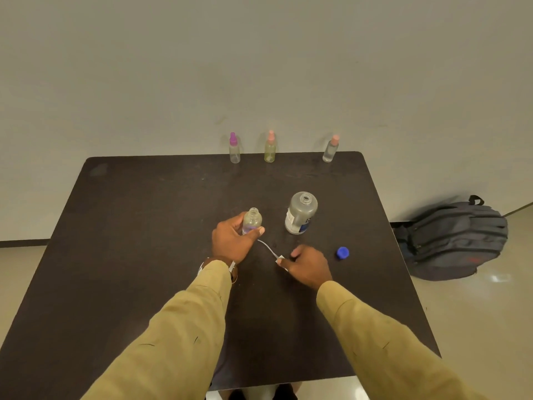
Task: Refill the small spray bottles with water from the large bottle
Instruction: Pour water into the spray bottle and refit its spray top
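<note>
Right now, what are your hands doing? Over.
Left hand grips small bottle, top off. Right hand holds sprayer. Big bottle open, blue cap lying aside. Nothing between the bottles.

the right hand point(310, 265), at five o'clock from the open small clear plastic bottle point(253, 217), hides the head of a white spray pump point(280, 259); only its collar and thin tube show. the left hand point(232, 241) covers that bottle's base. the label on the large clear plastic bottle point(300, 213) is too blurred to read. both tan sleeves point(178, 327) are cut off at six o'clock.
</note>
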